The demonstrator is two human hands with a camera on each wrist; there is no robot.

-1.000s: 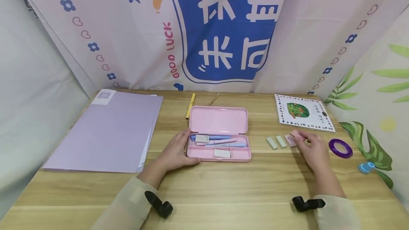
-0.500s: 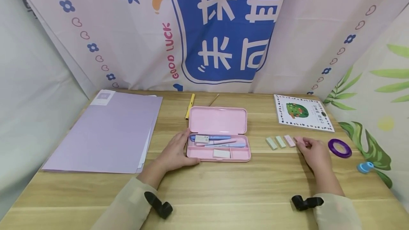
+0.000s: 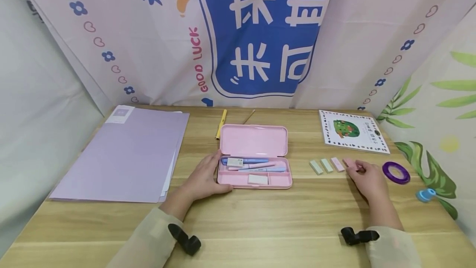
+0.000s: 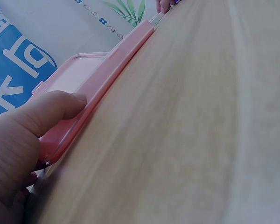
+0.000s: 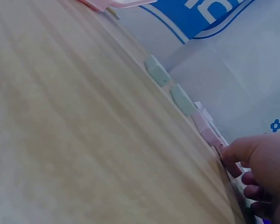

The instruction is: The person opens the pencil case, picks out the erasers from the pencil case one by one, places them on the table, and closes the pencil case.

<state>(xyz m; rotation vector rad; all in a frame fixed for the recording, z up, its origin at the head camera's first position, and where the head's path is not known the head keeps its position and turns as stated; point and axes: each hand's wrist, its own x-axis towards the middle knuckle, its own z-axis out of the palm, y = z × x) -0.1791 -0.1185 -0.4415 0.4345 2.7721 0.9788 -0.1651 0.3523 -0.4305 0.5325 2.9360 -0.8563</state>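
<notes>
My left hand (image 3: 203,179) grips the left end of a pink pencil case (image 3: 254,140), its thumb along the front wall. The case lies with its lid raised and holds several pens (image 3: 260,165), a small pale eraser (image 3: 235,161) and a white eraser (image 3: 258,179). Over to the right, my right hand (image 3: 370,182) pinches a pink eraser (image 3: 349,163) at the tabletop. To its left, two pale green erasers (image 3: 316,166) and a light pink one (image 3: 337,164) lie in a slanted row. In the right wrist view, fingers partly cover the pinched eraser (image 5: 231,167).
A purple folder (image 3: 126,156) covers the table's left side. Behind the case lie a yellow pen (image 3: 221,124) and a thin brown stick (image 3: 248,116). At right are a picture booklet (image 3: 353,131), a purple ring-shaped roll (image 3: 396,173) and a small blue object (image 3: 425,195).
My right hand has brought the pink eraser down and slightly right, from overlapping the light pink one to the row's right end. The left hand stays on the case.
</notes>
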